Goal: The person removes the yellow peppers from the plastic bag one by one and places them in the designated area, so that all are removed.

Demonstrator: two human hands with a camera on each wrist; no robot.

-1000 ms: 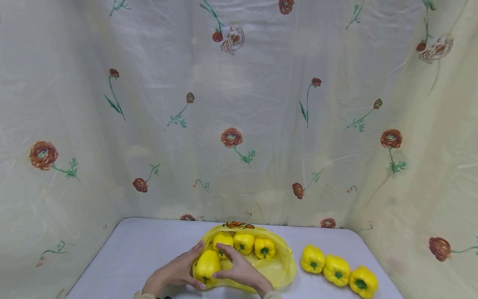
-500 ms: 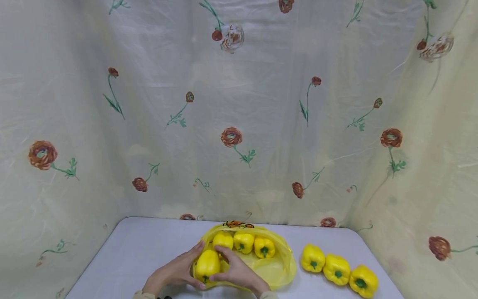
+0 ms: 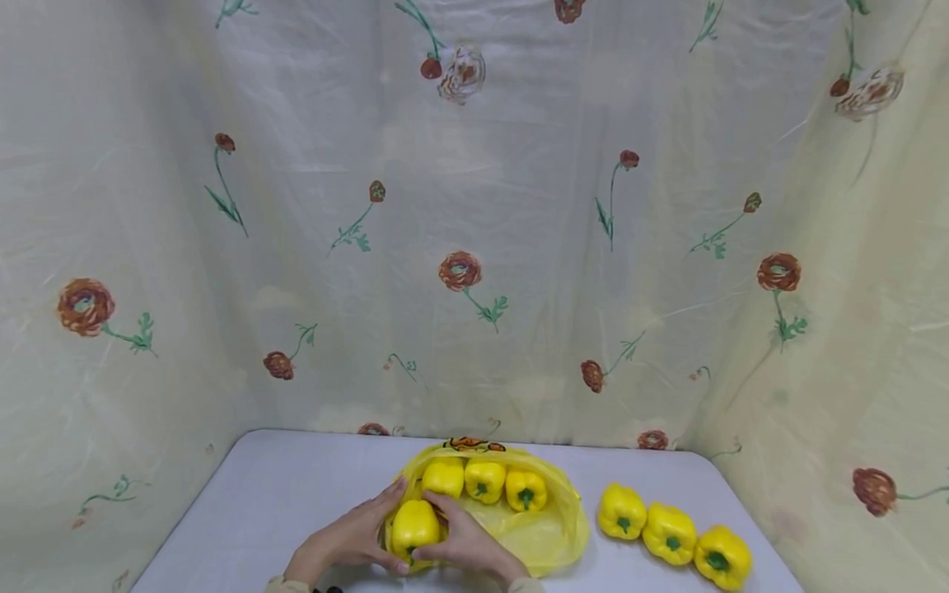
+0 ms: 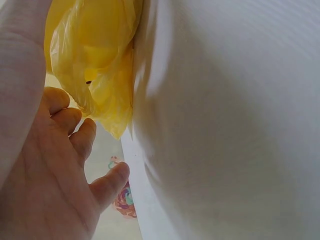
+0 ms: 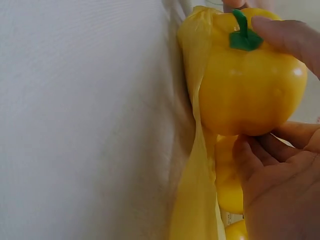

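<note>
A yellow bell pepper with a green stem sits at the near left end of an open yellow plastic bag. My right hand grips it, thumb by the stem and fingers on the opposite side, as the right wrist view shows. Around the bag's left end rests my left hand, fingers spread along its outside and thumb at the near edge. In the left wrist view its fingertips lie against the thin, crumpled bag wall. Inside the bag's far side stand three more peppers in a row.
Three yellow bell peppers lie in a slanting row to the right of the bag. The table has a white cover. Flower-patterned cloth hangs behind it and along both sides.
The right hand has shifted slightly left and closed in around the near pepper, which has turned a little. The left hand stays at the bag's left end.
</note>
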